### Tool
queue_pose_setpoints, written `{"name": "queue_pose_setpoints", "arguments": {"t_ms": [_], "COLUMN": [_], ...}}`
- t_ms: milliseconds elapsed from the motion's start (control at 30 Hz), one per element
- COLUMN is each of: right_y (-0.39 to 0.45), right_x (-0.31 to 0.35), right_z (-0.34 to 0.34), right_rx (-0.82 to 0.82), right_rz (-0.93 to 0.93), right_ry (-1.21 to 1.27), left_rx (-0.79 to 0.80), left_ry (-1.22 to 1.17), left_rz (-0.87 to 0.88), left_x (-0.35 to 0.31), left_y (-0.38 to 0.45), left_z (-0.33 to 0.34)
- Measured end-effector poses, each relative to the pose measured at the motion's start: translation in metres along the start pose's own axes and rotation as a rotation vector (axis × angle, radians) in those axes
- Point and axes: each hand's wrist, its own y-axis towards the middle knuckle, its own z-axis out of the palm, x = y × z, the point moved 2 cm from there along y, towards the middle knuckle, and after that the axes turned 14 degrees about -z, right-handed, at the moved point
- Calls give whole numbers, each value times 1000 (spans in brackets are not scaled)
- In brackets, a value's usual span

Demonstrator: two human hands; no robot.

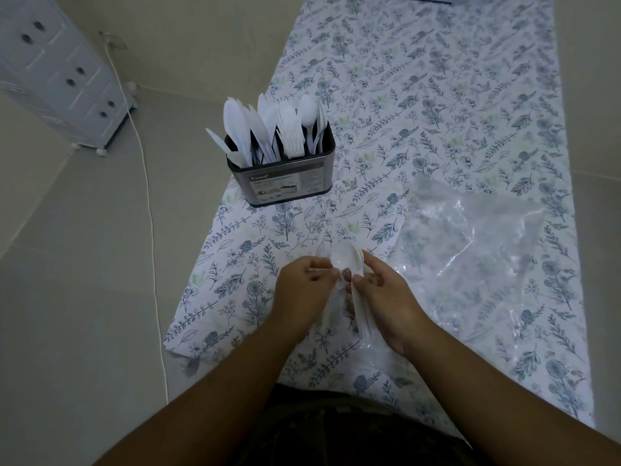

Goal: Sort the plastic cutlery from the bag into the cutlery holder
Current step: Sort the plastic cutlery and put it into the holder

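Both hands meet in front of the holder (280, 173), between it and the person's body, and together they hold a small bunch of white spoons (346, 260). The left hand (302, 290) has its fingers curled around the handles from one side, and the right hand (383, 297) pinches the same bunch with thumb and fingers, so neither hand is free. The spoon bowls point toward the holder.

The holder stands on the flowered cloth (437, 95) and is already full of white knives (238, 129), forks (289, 136) and a few spoons in separate sections. The clear bag (470, 250) lies flat on the cloth, to the right of the holder and nearer the person; it looks almost empty.

I judge these spoons to be very light, thin and a little springy, and smooth, so they can slide against each other. It seems best to hold them at the handles, close together, not at the bowls.

The handles are mostly covered by the fingers, so the number of spoons cannot be counted. Whether anything remains inside the bag is hard to see.
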Motion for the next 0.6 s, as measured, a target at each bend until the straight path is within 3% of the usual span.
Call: {"name": "queue_pose_setpoints", "arguments": {"t_ms": [267, 367, 600], "right_y": [2, 1, -2], "right_x": [3, 5, 11], "right_z": [4, 5, 7], "right_rx": [42, 30, 23], "right_rz": [-111, -94, -67], "right_ry": [-113, -74, 57], "left_rx": [-37, -112, -43], "left_ry": [3, -34, -56], "left_rz": [136, 124, 167], "left_x": [-6, -9, -9], "left_y": [-13, -13, -20], "left_z": [16, 14, 17]}}
